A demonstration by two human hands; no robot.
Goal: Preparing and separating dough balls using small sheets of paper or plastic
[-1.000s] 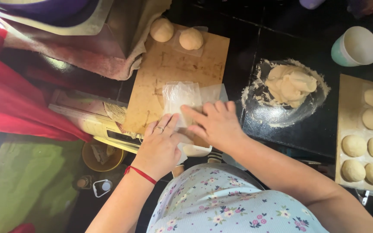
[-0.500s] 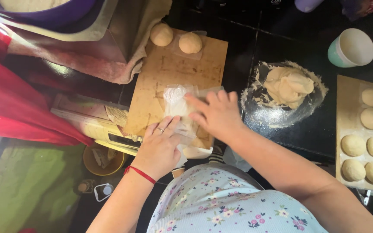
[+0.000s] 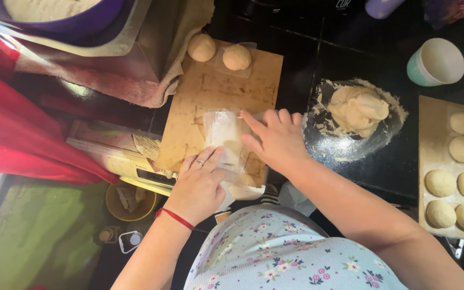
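Two hands are laid on one clear plastic sheet [image 3: 225,140] spread over a wooden board [image 3: 200,102] on the dark counter. The left hand [image 3: 200,182] is pressed flat and open on the sheet's near end; the right hand [image 3: 275,140] is held with fingers loosely spread on its far edge, nothing being gripped. Two dough balls [image 3: 219,52] are seen at the board's far end. One floured dough lump [image 3: 356,109] lies to the right, near one white cup [image 3: 436,62]. Eight dough portions [image 3: 460,177] are counted on a tray [image 3: 428,129] at right, some cut off by the frame edge.
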